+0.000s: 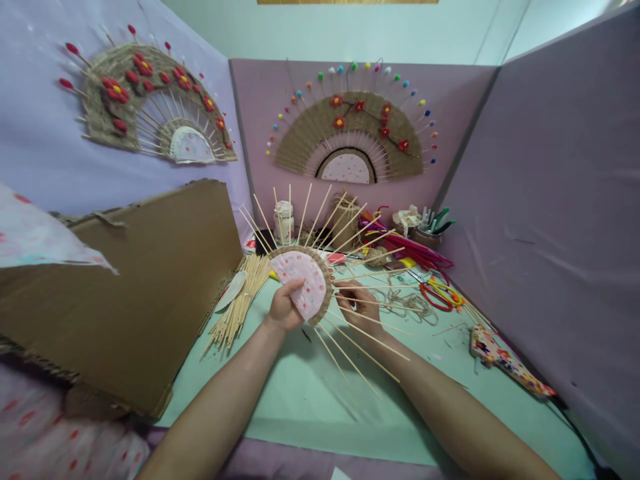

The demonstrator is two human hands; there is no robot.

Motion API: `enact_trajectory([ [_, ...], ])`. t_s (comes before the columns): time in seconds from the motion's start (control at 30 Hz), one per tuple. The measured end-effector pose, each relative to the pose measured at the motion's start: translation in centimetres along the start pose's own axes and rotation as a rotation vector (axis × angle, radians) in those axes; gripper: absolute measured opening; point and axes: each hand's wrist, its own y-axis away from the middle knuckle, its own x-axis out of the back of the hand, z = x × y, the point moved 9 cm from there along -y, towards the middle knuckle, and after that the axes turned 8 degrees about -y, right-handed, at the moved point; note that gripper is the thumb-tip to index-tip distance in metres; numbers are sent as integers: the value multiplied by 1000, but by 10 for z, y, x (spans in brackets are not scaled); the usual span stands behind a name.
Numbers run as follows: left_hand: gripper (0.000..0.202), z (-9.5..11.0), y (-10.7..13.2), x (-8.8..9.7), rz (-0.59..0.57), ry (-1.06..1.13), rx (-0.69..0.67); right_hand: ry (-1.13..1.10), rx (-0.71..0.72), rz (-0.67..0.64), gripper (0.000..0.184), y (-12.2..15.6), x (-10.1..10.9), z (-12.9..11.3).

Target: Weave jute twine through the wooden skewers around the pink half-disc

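My left hand [287, 305] grips a half-finished fan, its thumb lying on the half-round of pink dotted fabric [311, 288]. A band of woven twine [327, 283] borders the fabric's curved edge. Thin wooden sticks [360, 275] spread out from that band like rays. Among the sticks on the right side, my right hand [357, 307] has its fingers curled and pinched close to the band. Whatever its fingertips hold is too small to make out. Loose twine [410, 305] lies in loops on the table just right of this hand.
At left, a bundle of sticks [237, 303] lies beside a cardboard sheet [125, 287]. Scissors [440, 293] and a flower-patterned glue gun [505, 360] are at right. Behind stand a white jar [284, 223] and a twine cone [346, 220]. Finished fans [300, 143] hang on the panels.
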Motion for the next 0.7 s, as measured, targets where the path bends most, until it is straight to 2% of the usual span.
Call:
enact_trajectory([
  [0.13,31,3,0,0,-6,-17,-12,-18,12,9,12,0,1,0],
  [0.27,37,9,2,-4,-50,-64,-24,-31,-50,17,14,-1,4,5],
  [0.4,38,14,2,-8,-103,-74,-34,-67,-72,-40,15,-4,1,5],
  [0.57,31,20,2,-1,-50,-76,-51,-94,-142,-121,16,-9,-3,16],
  [0.7,29,31,3,6,40,-107,-86,-165,-283,-117,21,-14,4,38],
])
